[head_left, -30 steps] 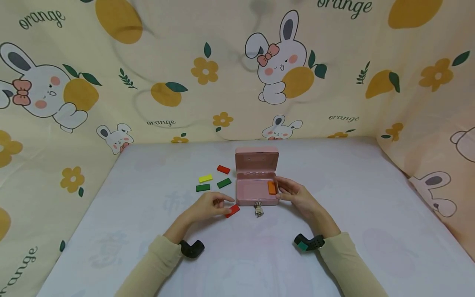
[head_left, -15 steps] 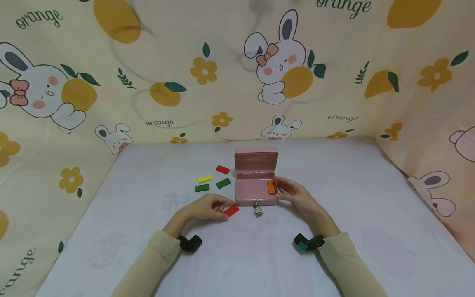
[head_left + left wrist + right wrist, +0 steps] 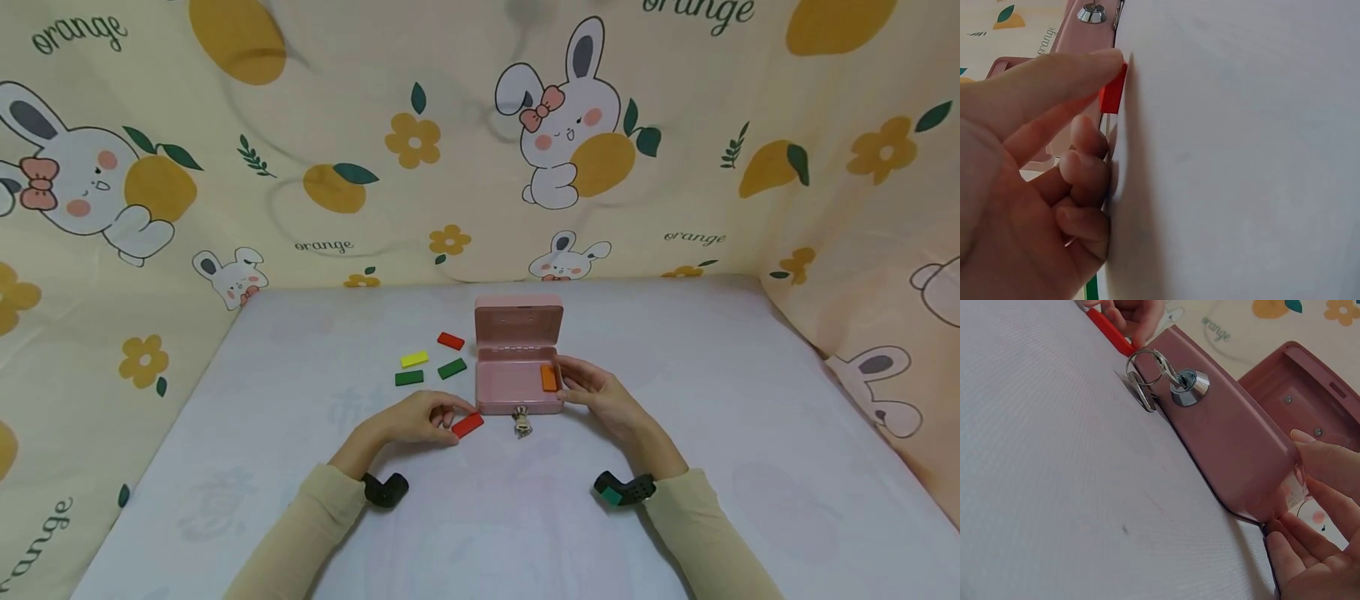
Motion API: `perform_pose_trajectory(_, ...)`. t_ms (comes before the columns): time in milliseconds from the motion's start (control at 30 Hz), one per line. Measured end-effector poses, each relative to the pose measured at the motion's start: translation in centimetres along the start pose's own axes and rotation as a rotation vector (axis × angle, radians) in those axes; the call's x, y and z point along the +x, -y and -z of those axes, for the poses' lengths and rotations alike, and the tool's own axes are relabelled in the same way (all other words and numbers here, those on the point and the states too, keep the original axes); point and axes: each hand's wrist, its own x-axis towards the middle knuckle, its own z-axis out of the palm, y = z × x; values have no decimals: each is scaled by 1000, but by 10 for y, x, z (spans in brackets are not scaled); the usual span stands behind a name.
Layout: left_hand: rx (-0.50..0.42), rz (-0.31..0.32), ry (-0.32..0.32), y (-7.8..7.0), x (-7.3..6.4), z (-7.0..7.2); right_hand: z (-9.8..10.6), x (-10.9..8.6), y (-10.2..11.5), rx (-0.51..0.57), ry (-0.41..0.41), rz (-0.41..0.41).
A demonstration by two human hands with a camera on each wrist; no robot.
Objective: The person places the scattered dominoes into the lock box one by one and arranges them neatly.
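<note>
Left hand [image 3: 422, 417] pinches the red block [image 3: 467, 426] at its fingertips — light, stiff, perhaps slick by its look, best taken by the edges — while right hand [image 3: 600, 392] grips the box [image 3: 498, 409] alongside.

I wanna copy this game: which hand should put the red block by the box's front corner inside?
Probably the left hand: it pinches the red block just beside the pink box. The right hand grips the box's right side, so it would need to let go.
</note>
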Motion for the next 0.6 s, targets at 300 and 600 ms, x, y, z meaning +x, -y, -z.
perform_pose_trajectory(300,7,-11,-4,-1,-1,1,0,-1,0,-1,-2,0)
perform_pose_trajectory(600,-12,55,-33,-2,-4,0,1,-1,-1,4,10,13)
